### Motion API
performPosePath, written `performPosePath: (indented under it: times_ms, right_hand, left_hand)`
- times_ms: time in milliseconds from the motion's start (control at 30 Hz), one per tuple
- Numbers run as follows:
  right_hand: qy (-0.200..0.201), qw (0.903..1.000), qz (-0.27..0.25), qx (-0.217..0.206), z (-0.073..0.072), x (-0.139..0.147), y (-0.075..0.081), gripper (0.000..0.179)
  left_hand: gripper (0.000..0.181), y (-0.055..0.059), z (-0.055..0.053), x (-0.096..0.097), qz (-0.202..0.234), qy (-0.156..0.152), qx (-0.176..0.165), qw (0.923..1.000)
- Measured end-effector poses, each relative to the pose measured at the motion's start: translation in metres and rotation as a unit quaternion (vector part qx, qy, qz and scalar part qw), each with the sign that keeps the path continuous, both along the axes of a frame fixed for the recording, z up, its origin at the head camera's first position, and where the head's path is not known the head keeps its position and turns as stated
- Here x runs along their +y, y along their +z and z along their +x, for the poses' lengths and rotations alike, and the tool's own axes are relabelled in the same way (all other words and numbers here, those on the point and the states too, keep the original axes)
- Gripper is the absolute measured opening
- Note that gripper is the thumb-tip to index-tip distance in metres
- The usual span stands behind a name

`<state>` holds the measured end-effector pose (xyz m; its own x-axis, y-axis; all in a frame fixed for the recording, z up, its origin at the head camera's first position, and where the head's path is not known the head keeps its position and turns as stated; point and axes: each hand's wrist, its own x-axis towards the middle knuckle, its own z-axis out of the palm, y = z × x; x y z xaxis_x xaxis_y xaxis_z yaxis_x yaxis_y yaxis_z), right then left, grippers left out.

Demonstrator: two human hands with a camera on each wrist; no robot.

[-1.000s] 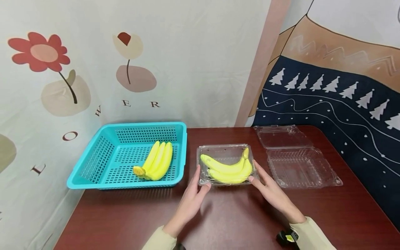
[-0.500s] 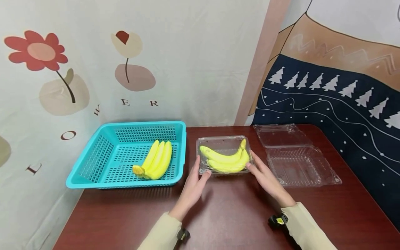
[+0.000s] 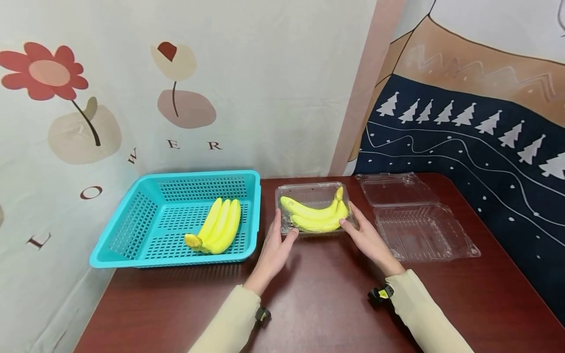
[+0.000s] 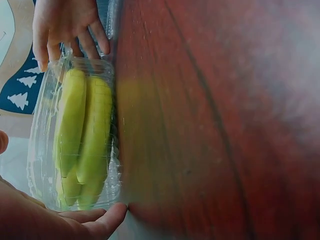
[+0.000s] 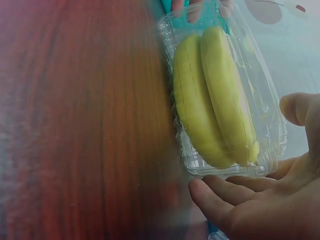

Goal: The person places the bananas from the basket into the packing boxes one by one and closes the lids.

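Note:
A closed clear plastic clamshell box (image 3: 312, 191) with a bunch of yellow bananas (image 3: 318, 211) inside lies on the table. At its left end is my left hand (image 3: 274, 250), its fingers extended along the side. My right hand (image 3: 368, 240) is at the opposite end, with straight fingers against the wall. In the right wrist view, the right thumb (image 5: 295, 107) stands off from the box (image 5: 270, 125), while the fingers lie by its end. From the left wrist, the bananas (image 4: 82, 130) show through the plastic.
On the left sits a turquoise perforated basket (image 3: 256, 220) holding another banana bunch (image 3: 218, 228). To the right lies a second clear clamshell (image 3: 423, 230) with its lid opened back. The dark red table (image 3: 318, 304) ends against fabric-covered walls.
Both hands have moved the box of bananas away from me, toward the back wall, and slightly left. The basket and the second clamshell stay in place.

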<state>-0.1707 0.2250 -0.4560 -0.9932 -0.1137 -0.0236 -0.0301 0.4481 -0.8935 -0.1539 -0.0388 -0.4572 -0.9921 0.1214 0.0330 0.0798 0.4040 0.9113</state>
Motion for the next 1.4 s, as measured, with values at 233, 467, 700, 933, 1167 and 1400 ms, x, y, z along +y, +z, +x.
performPosePath:
  times_ms: [233,467,700,933,1167,1400]
  right_hand:
    - [-0.007,0.9998,0.020,0.006,-0.010,-0.002,0.002,0.076]
    - [-0.014,0.9997,0.018,-0.005,-0.011,-0.002,0.003,0.077]
    - [-0.012,0.9992,0.037,0.008,-0.005,-0.002,0.003,0.077]
    - [-0.018,0.9989,0.043,-0.002,0.007,-0.001,0.004,0.079]
    - [-0.014,0.9992,0.037,0.009,0.016,0.001,0.003,0.078]
    - [-0.003,0.9985,0.038,0.040,0.027,0.002,0.004,0.076]
  left_hand:
    - [0.081,0.000,-0.009,0.000,-0.007,0.006,0.010,0.9999]
    - [0.084,0.002,-0.008,0.002,-0.017,0.006,0.008,0.9998]
    - [0.087,0.003,-0.003,0.004,-0.039,0.010,0.009,0.9991]
    - [0.087,0.006,0.010,0.005,-0.060,0.000,0.028,0.9978]
    - [0.086,0.013,0.025,0.003,-0.066,-0.006,0.038,0.9971]
    - [0.084,0.015,0.044,-0.003,-0.074,-0.017,0.055,0.9956]
